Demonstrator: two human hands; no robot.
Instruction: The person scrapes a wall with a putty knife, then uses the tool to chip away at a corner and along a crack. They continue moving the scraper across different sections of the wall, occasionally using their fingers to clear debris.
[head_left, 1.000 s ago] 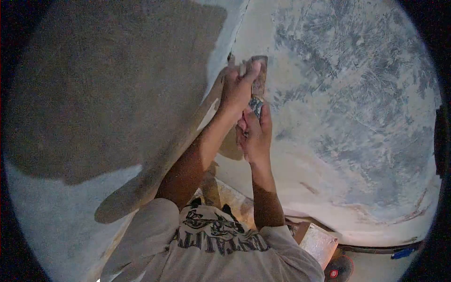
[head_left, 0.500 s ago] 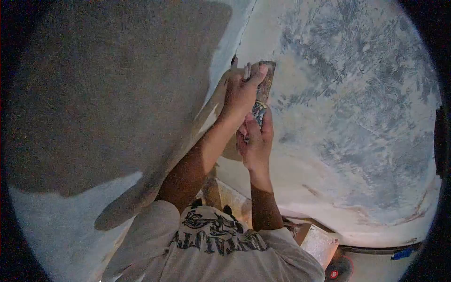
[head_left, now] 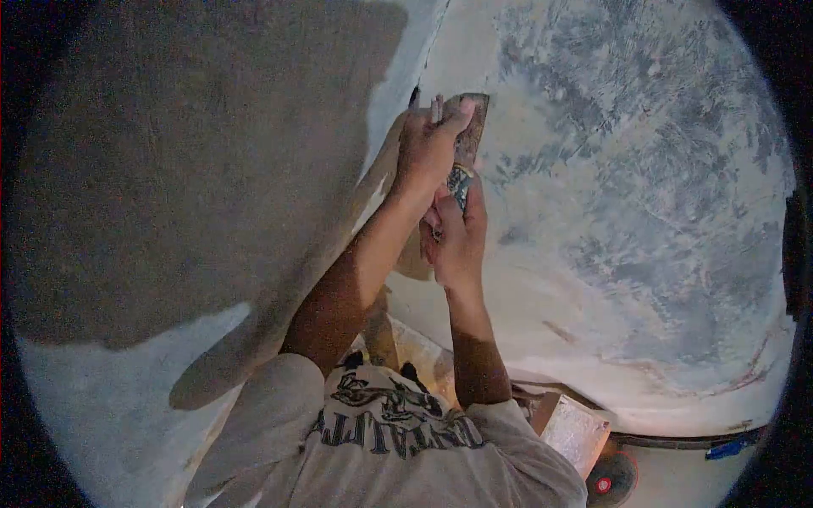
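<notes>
A putty knife [head_left: 476, 127] with a worn, brownish blade and a patterned handle lies up against the pale, smeared surface. My right hand [head_left: 457, 245] is closed around its handle, thumb pointing up along it. Higher up, my left hand [head_left: 426, 157] grips the blade, its thumb laid across the face near the top edge. The left fingers reach behind the blade and are partly hidden. Both hands are close beside the corner seam, where a thin dark crack [head_left: 436, 42] runs upward.
To the right spreads a plastered surface [head_left: 644, 169] with grey and white patches. On the left, a wall [head_left: 169, 169] carries a large dark shadow. Low at the right are an open box [head_left: 576, 432], a round dark disc [head_left: 611, 478] with a red centre, and a blue object [head_left: 728, 449].
Both hands and the putty knife have moved slightly upward and a little left in view. The grip of each hand looks the same.
</notes>
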